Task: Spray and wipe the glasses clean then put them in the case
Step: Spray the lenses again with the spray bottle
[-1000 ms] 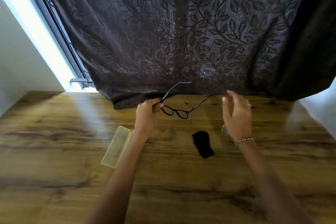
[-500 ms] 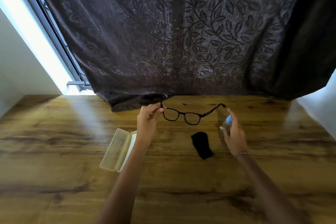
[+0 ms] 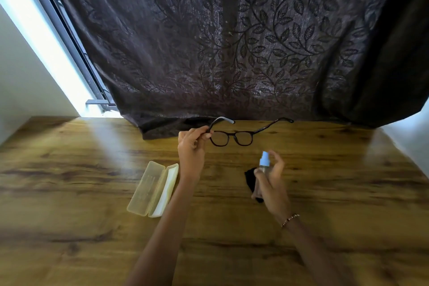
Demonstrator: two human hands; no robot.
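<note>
Head view | left hand [image 3: 191,146] pinches glasses [image 3: 232,138] by one temple, lenses just beyond its fingertips | right hand [image 3: 270,181] wraps spray bottle [image 3: 264,162], nozzle near frame | best aimed squarely at lenses | open case [image 3: 153,189] beside left wrist

Right of the case [image 3: 153,189], the black cloth [image 3: 250,179] is largely covered by the right hand [image 3: 270,183]; its full outline cannot be made out. That hand's fingers wrap the body of the spray bottle [image 3: 264,161], leaving only the pale blue head clear. Beyond the case, the left hand [image 3: 191,146] covers one hinge of the glasses [image 3: 232,138]. Markings on the case lid are too blurred to read. Both forearms are cut off by the lower edge.
</note>
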